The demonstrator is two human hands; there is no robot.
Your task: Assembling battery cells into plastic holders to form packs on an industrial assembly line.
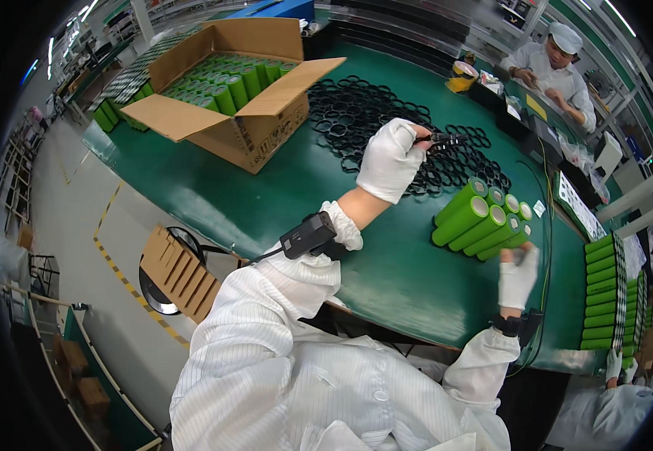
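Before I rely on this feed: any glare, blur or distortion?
Head view: pale glare on the green table toward its front edge; in the head view, bright ceiling lights near the upper corners and fisheye bending toward the border; also there, right hand slightly blurred, green cylinders clearer.

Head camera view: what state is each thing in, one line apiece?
White-gloved left hand, grip closed on a black plastic piece.
White-gloved right hand, curled by the green cylindrical cells; contact unclear.
Those cells, standing upright, grouped.
Brown cardboard box, open, flaps spread, holding more green cells.
Black plastic rings, loose, heaped.
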